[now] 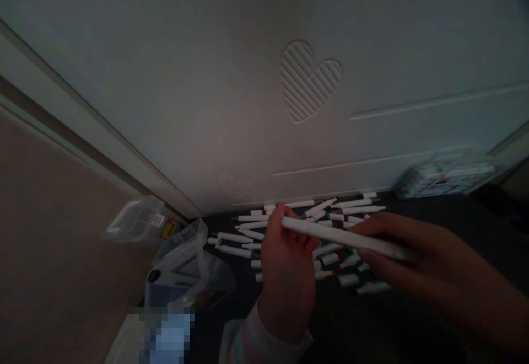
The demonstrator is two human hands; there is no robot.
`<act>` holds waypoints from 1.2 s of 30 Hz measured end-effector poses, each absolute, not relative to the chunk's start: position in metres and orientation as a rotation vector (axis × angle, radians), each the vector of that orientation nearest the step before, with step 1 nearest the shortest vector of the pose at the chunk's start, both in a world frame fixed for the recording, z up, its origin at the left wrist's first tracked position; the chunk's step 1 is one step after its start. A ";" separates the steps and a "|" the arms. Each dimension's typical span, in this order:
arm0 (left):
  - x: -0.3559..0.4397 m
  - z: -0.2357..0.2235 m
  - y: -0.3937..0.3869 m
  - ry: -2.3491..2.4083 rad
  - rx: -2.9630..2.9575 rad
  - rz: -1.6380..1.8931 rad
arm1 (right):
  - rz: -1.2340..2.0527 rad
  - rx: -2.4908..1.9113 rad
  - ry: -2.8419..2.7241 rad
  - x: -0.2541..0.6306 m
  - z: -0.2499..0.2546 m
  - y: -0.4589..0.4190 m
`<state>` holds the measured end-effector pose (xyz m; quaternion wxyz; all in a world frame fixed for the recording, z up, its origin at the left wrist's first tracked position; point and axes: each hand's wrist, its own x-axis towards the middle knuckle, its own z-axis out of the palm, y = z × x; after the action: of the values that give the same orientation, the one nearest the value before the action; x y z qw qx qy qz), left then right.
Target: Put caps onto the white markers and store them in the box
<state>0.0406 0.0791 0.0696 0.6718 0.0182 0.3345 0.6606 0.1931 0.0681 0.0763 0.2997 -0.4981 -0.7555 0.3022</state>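
Observation:
A long white marker (330, 233) is held up between my two hands, slanting slightly down to the right. My left hand (288, 276) is closed, with its thumb and curled fingers at the marker's left end. Across from it, my right hand (430, 265) grips the other end between thumb and fingers, which partly hide that end. Below and behind both hands, many white markers (237, 251) lie scattered on a dark surface, several with coloured ends. The dim light blurs the finer details.
An open clear plastic case (198, 267) stands at the left, near a clear lid-like piece (136, 220). A packed clear case of markers (446, 176) rests at the back right. Behind everything rises a pale panel (185, 105) with an embossed heart (308, 83).

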 end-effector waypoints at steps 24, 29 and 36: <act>0.010 -0.030 -0.005 1.061 0.020 1.275 | 1.261 -1.182 -2.088 0.169 -0.028 0.011; 0.006 -0.026 0.003 1.045 0.050 1.191 | 1.254 -1.177 -2.064 0.172 -0.027 0.015; -0.001 -0.029 0.002 1.045 0.045 1.094 | 1.263 -1.206 -2.052 0.171 -0.024 0.016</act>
<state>-0.0005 0.0025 -0.0294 0.7272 0.0204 0.4738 0.4963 0.1713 0.0156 -0.0238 0.2216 -0.4366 -0.7426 0.4570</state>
